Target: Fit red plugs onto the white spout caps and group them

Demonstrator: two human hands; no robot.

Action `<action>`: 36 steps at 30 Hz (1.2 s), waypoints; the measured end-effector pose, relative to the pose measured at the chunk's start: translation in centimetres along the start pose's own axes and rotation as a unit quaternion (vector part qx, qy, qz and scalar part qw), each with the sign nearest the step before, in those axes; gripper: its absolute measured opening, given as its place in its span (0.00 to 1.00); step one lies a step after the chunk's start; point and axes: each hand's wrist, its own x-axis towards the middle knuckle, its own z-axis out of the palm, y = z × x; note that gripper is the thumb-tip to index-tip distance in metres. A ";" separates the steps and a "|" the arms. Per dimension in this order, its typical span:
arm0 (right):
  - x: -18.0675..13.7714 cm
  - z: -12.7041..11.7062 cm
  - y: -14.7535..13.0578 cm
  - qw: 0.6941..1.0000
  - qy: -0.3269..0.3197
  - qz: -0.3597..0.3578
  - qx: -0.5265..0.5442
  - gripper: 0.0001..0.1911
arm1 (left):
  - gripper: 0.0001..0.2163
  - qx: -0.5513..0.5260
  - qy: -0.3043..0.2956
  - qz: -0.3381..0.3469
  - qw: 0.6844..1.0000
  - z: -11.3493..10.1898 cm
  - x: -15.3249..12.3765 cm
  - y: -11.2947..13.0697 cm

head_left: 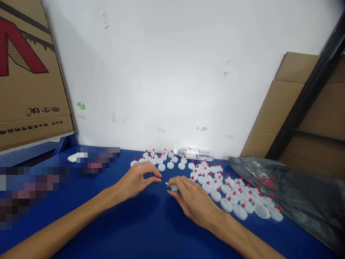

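Observation:
Several white plastic caps with small red tips point(215, 181) stand in rows on the blue table point(151, 226). My left hand point(137, 180) rests on the table with its fingers curled, and a small red piece point(159, 177) shows at the fingertips. My right hand point(192, 199) lies just right of it, its fingers closed on a white cap point(173, 187) that pokes out at the thumb side. The two hands are almost touching at the fingertips, in front of the rows of caps.
A clear plastic bottle point(195, 154) lies on its side against the white wall. A black plastic bag point(291, 190) covers the table's right side. Cardboard boxes point(29, 79) stand at the left and flattened cardboard point(285, 108) leans behind a black frame at the right.

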 end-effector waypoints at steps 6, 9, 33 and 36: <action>-0.1 0.0 0.7 0.997 0.060 0.000 0.040 0.13 | 0.09 -0.048 0.031 -0.010 0.998 1.2 -0.2 1.6; -0.1 0.0 0.8 0.996 0.063 -0.023 0.060 0.10 | 0.10 -0.064 0.041 0.009 0.997 1.8 -0.3 2.1; -0.6 0.6 0.4 0.991 0.092 -0.071 0.067 0.09 | 0.20 0.116 -0.048 0.110 0.986 2.7 -1.1 2.0; -0.7 0.6 0.2 0.991 0.095 -0.079 0.060 0.10 | 0.21 0.103 -0.046 0.113 0.987 2.6 -1.1 2.4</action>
